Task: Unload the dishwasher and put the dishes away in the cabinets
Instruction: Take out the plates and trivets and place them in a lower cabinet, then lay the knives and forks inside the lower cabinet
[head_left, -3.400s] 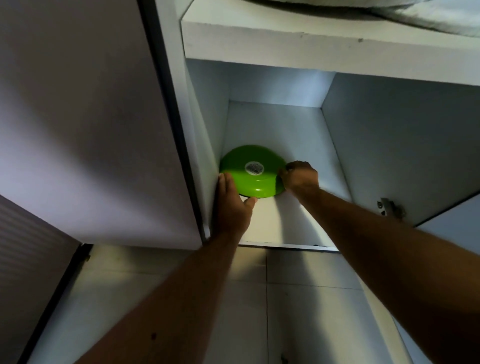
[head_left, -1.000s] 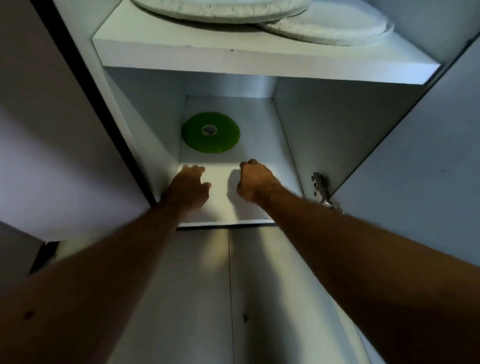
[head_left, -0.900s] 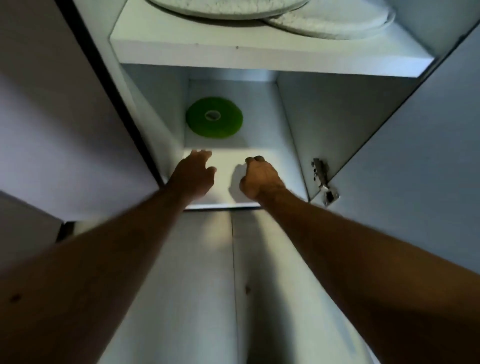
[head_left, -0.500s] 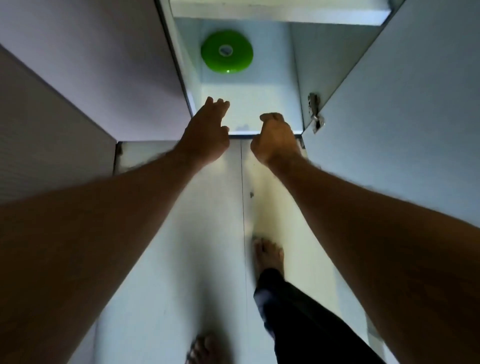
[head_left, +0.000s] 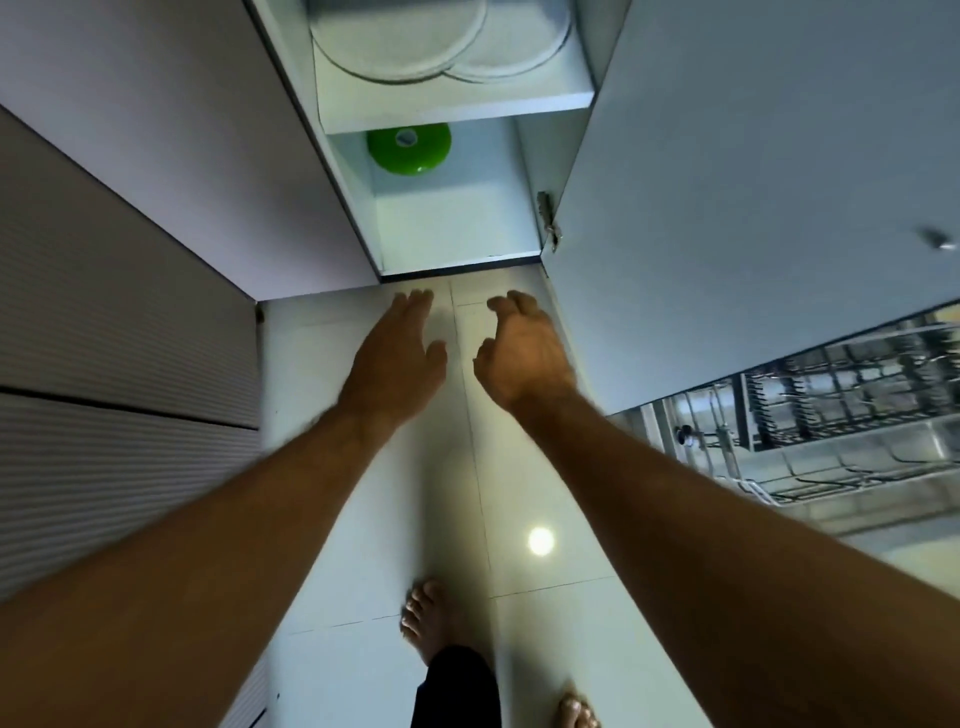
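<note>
Both empty: left hand flat-fingered, right hand loosely curled, near the cabinet holding a green bowl.

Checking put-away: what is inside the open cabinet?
Green bowl upside down on the lower shelf; two pale round plates above. The upper shelf's back is out of frame.

Glossy green bowl, matt white cabinet shelf, shiny floor tiles, wire metal rack.

Glossy pale tiled floor reflects a round light.
</note>
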